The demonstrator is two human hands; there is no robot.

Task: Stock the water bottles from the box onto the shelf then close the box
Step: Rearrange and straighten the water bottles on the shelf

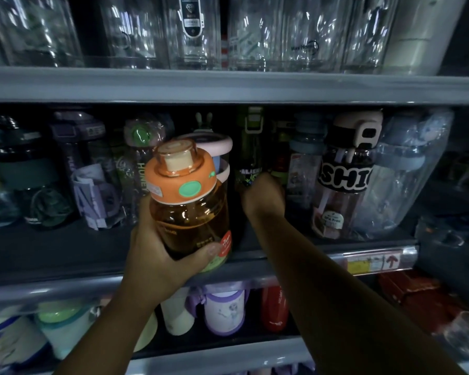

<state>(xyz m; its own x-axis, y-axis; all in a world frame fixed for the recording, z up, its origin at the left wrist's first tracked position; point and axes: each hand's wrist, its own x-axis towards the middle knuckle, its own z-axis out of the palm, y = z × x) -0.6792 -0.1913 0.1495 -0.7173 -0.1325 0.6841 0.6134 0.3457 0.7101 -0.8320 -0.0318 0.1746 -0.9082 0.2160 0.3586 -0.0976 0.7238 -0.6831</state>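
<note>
The black-banded bottle (344,180) reads "SHIC" (cut off); a clear bottle (140,171) reads "HUNEY".

Left hand (160,255): lower centre, curled round orange bottle (190,212). Right hand (263,197): centre, arm outstretched, fingers hidden.

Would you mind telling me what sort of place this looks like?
Probably a shop's drinkware aisle: grey metal shelves packed with assorted plastic bottles, a price-tag strip on the shelf edge, and clear glassware above.
</note>
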